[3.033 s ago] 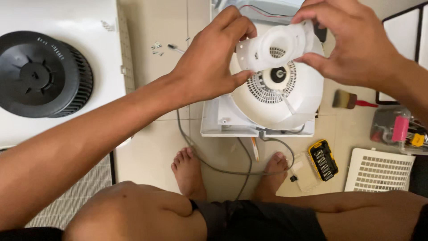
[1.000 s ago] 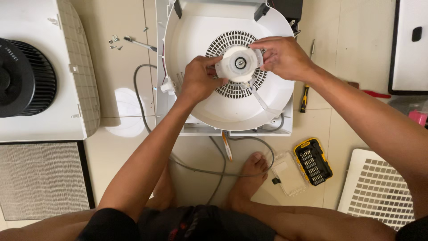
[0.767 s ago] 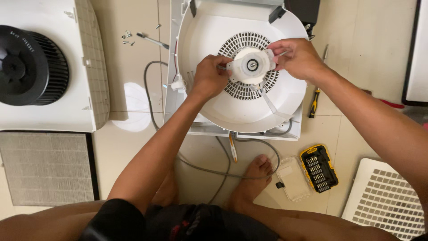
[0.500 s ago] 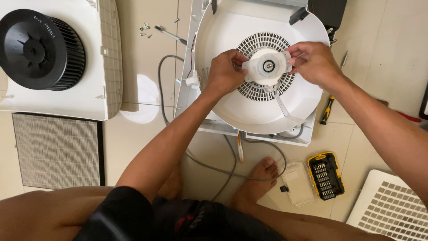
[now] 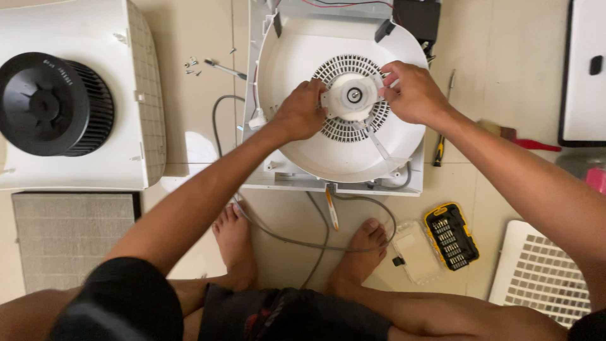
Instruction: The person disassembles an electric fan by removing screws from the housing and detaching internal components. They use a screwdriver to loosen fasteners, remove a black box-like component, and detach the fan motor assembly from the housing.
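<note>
A white round fan housing [image 5: 344, 155] lies on the tiled floor with a slotted grille at its middle. On that grille sits a white plastic motor cover [image 5: 349, 96] with a dark hub. My left hand [image 5: 298, 114] grips the cover's left side, and my right hand [image 5: 410, 95] pinches its right tab. Both hands press the cover flat against the grille.
A black blower wheel [image 5: 53, 104] rests on a white panel at the left, with a grey filter [image 5: 63, 237] below it. Loose screws [image 5: 192, 64] and a screwdriver [image 5: 222, 68] lie beyond. A yellow bit case [image 5: 451, 235], a white vent grille [image 5: 546, 271], a grey cable and my bare feet are near.
Three seconds ago I held the cover up in the air; it now sits on the grille. In the last second only the camera view has shifted; my hands stay on the cover.
</note>
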